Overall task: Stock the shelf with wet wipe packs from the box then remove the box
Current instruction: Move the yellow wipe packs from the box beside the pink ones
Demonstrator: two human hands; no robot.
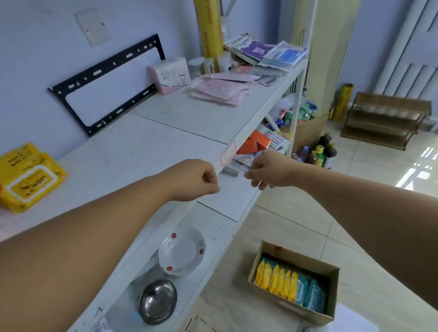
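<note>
Yellow wet wipe packs [19, 177] lie stacked at the left end of the white top shelf [140, 144]. A cardboard box [296, 282] stands on the floor below, holding several yellow packs and a few teal ones upright. My left hand [196, 179] hovers over the shelf's front edge, fingers curled shut, nothing visible in it. My right hand [269, 170] is just past that edge, fingers curled, and whether it holds anything is unclear.
A pink tissue pack [169, 73], pink flat packets [220, 87] and booklets [262, 51] crowd the shelf's far end. A plate [182, 250] and steel bowl [157, 300] sit on the lower shelf. Bottles [316, 153] and a wooden rack [386, 118] stand on the floor.
</note>
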